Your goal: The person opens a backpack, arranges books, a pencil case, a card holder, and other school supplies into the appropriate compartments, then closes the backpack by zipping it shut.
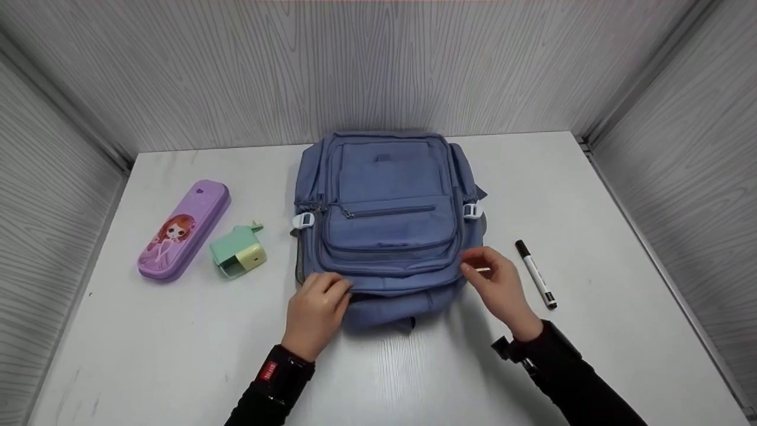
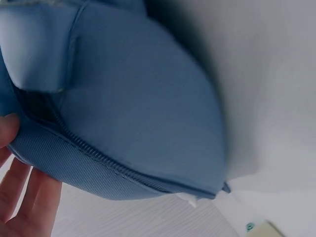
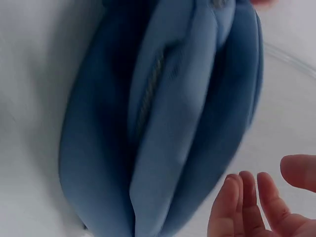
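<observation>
A blue backpack [image 1: 390, 225] lies on the table with its near end partly unzipped. My left hand [image 1: 316, 307] pinches the edge of the opening at the near left corner. In the left wrist view, the thumb presses on top of the zippered edge [image 2: 106, 160] and the fingers [image 2: 42, 197] lie below it. My right hand [image 1: 497, 284] is beside the bag's near right corner. The right wrist view shows its fingers [image 3: 224, 205] loosely bent, apart from the thumb and the fabric. Inside the gaping bag, an inner pocket with a zipper [image 3: 150, 91] shows.
A purple pencil case [image 1: 184, 231] with a printed cartoon girl lies on the left. Next to it is a small green and yellow house-shaped object [image 1: 238, 251]. To the right lies a black and white marker [image 1: 536, 275]. Grey wood-grain panels [image 1: 236, 71] enclose the white table.
</observation>
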Demonstrator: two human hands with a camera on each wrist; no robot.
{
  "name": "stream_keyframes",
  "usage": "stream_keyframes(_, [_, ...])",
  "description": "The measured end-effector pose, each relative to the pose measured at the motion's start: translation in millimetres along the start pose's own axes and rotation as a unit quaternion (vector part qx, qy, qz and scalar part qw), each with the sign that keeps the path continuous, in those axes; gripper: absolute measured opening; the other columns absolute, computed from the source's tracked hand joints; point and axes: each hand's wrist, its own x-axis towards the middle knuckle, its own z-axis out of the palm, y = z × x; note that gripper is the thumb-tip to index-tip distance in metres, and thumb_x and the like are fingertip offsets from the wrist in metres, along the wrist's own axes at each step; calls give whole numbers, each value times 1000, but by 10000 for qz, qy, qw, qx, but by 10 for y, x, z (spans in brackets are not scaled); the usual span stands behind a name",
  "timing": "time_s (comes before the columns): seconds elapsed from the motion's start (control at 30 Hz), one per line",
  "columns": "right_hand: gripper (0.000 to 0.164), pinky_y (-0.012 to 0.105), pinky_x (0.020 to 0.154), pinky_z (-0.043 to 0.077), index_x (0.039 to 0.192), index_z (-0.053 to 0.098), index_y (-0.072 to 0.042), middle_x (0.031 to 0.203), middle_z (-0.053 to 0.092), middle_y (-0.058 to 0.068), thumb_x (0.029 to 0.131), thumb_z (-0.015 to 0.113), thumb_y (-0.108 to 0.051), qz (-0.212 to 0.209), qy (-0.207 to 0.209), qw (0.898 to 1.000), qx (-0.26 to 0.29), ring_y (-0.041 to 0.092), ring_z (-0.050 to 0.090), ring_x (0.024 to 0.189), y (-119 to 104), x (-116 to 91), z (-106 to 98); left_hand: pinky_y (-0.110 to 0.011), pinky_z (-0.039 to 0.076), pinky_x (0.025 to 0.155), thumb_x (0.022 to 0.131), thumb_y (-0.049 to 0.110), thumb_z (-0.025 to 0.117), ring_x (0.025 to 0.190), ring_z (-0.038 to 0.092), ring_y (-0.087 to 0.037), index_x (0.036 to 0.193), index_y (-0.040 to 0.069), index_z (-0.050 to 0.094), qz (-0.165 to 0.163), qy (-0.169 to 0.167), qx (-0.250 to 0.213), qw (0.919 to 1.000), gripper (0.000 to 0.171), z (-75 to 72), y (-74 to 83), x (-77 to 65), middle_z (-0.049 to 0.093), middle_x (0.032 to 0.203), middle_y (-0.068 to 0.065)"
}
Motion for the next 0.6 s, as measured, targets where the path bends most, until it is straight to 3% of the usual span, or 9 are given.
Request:
stream_keyframes(0.13, [16,30,86,49,106,67,0,111,64,16,90,67,-2,-499,8,9964,-689,17,59,101,60,-133,127,-32,57,74,76,10,84,87,63,-21,94,11,77,-71,-74,-113,9999,20,19,-27,-97,69,93,-4])
stream_keyframes(0.33, [21,42,92,38,109,65,3,122,56,25,88,68,-4,-691,315,9926,-951,39,47,116,177,-200,222,-36,55,81,82,12,79,91,62,-23,97,9,77,-472,65,-614,9970,16,57,-86,-179,70,95,-7])
stream_keyframes(0.47, [27,47,94,34,113,63,4,130,51,29,89,68,-5,-623,382,9928,-954,44,42,118,210,-237,255,-40,52,82,88,10,73,91,61,-27,93,4,77,-1217,69,-952,9880,10,44,-168,-168,69,95,-11])
stream_keyframes(0.6, [29,53,98,33,116,62,4,136,45,31,89,68,-5,-582,321,9934,-937,48,39,123,228,-268,281,-45,49,87,92,11,68,95,62,-33,95,-1,75,-2385,-295,-1233,9628,14,28,-317,-119,67,100,-17])
